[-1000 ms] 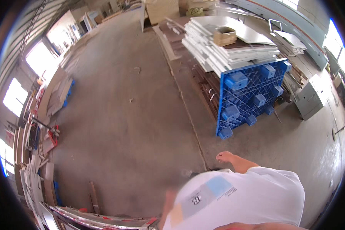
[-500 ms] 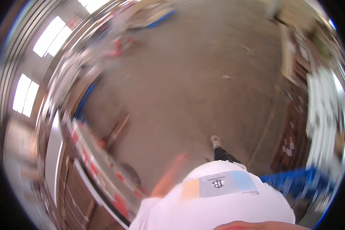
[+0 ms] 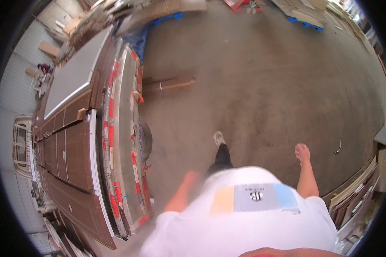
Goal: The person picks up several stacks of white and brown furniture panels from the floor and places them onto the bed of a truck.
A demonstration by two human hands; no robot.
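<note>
Right hand (image 3: 302, 152) has swung forward, fingers loosely bent; left hand (image 3: 191, 177) too blurred to tell.

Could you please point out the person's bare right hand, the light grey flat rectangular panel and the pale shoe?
Bare right hand (image 3: 302, 152): head view, middle of the hand.
Light grey flat rectangular panel (image 3: 76, 73): head view, middle of its face.
Pale shoe (image 3: 219, 138): head view, middle of its upper.

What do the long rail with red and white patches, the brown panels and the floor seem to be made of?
Rail: probably metal, greyish and worn, judging by its scuffed surface. Brown panels: perhaps wood-based board or coated metal; their smooth, even faces leave it open. Floor: likely concrete, dull, with blotchy grey-brown staining.
</note>
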